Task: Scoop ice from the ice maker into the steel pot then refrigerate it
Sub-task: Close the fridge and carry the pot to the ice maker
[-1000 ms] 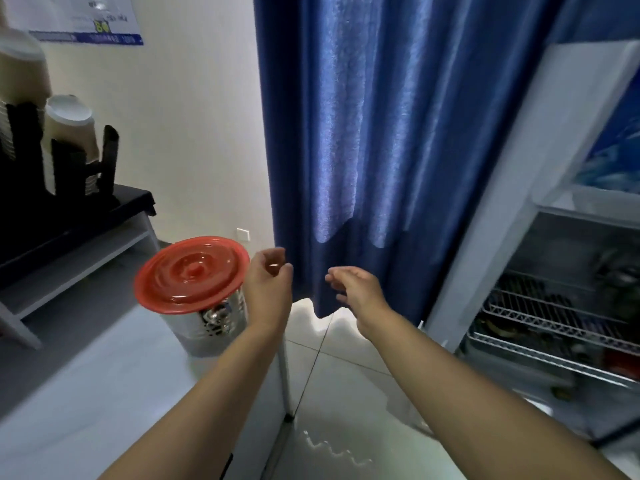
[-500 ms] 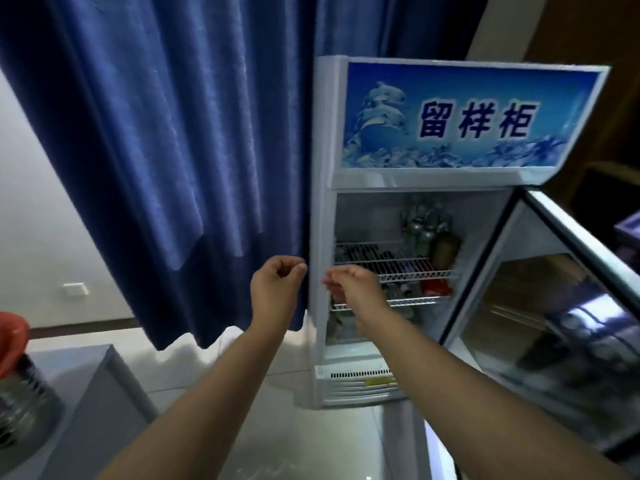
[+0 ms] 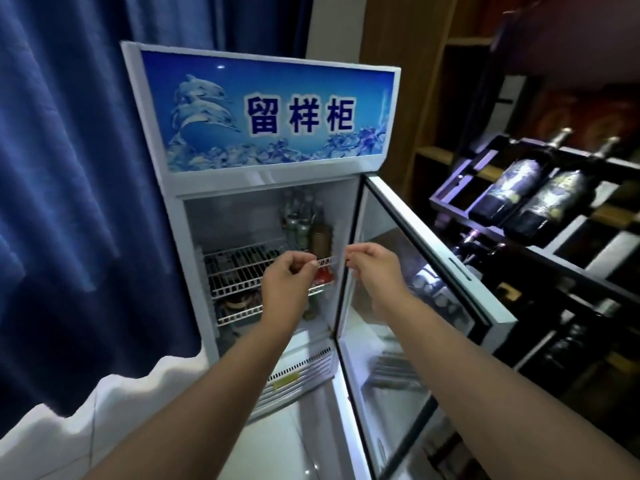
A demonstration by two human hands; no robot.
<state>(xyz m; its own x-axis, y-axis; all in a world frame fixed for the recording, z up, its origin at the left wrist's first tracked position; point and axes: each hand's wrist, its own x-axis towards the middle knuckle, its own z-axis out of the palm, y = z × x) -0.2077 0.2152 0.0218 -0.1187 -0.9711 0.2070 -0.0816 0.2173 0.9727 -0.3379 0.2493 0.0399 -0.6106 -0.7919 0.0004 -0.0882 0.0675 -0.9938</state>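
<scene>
1. A blue curtain (image 3: 69,202) hangs down the left side, its hem just above the pale tiled floor (image 3: 298,441).
2. Just beside it stands the fridge (image 3: 172,237), upright, with a blue sign (image 3: 270,116) across its top.
3. Inside, the upper wire shelf (image 3: 239,268) carries dark items at the left that are too dim to name, and clustered bottles (image 3: 300,216) with a brown canister (image 3: 321,240) at the right back. The lower wire shelf (image 3: 239,314) holds a round item I cannot make out.
4. The left hand (image 3: 289,280) is raised in front of the upper shelf, fingers curled in and thumb on forefinger, with nothing in it.
5. The right hand (image 3: 374,268) is level with it, a small gap between them, curled the same way and also holding nothing.
6. The glass door (image 3: 415,317) stands swung out to the right, and its outer edge comes close to the black wine rack (image 3: 540,253).
7. Two dark wine bottles (image 3: 509,188) lie tilted on that rack.
8. Open floor lies between the curtain and the door.
9. Where the steel pot is I cannot tell.
</scene>
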